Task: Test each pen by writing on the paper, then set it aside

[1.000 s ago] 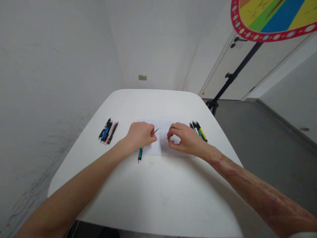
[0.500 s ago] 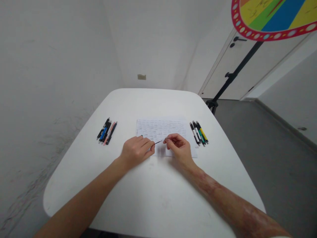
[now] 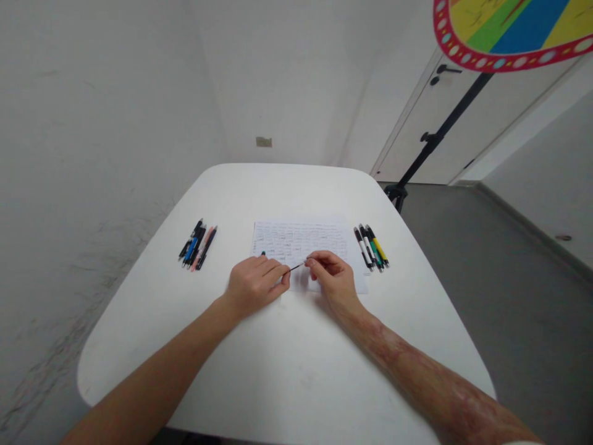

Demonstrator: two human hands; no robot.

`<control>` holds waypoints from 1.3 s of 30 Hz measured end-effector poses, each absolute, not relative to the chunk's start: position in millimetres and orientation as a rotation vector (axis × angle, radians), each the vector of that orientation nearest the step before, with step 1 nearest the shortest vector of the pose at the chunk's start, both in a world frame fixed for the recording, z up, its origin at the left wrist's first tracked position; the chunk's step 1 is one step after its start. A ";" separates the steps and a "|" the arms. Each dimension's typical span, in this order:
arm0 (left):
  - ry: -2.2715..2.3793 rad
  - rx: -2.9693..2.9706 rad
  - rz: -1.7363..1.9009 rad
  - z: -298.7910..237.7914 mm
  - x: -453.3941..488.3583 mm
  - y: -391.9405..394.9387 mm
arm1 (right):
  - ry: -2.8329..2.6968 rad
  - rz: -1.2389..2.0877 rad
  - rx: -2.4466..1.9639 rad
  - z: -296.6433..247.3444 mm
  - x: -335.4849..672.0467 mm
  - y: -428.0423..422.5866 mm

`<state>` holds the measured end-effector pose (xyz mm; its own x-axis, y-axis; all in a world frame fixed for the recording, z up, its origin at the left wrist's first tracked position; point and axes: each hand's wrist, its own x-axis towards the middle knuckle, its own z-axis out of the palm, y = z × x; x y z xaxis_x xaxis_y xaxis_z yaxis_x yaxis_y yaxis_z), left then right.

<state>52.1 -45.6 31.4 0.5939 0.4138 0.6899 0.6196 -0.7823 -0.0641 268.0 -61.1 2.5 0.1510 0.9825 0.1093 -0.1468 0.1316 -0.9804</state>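
Observation:
My left hand (image 3: 256, 285) is closed around a green pen (image 3: 263, 254), of which only the green end pokes out behind my knuckles. A thin dark refill (image 3: 296, 267) sticks out from my left fingers toward my right hand (image 3: 332, 276), whose thumb and forefinger pinch its far tip. Both hands rest on the near edge of a lined sheet of paper (image 3: 300, 241) covered in handwriting, lying on the white table (image 3: 287, 346).
Several pens (image 3: 197, 245) lie in a bunch left of the paper, and several more pens (image 3: 370, 246) lie to its right. A black stand (image 3: 426, 143) carrying a colourful wheel (image 3: 514, 31) rises beyond the table's right corner, before a door.
Both hands drew back from the middle of the paper to its near edge. The green pen, seen below my left hand before, is now tucked in it. The right fingers took the refill tip.

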 end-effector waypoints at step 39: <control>-1.713 -2.613 -0.504 36.6 17.7 -29.7 | -1.263 1.065 -1.071 1.5 269.1 -66.1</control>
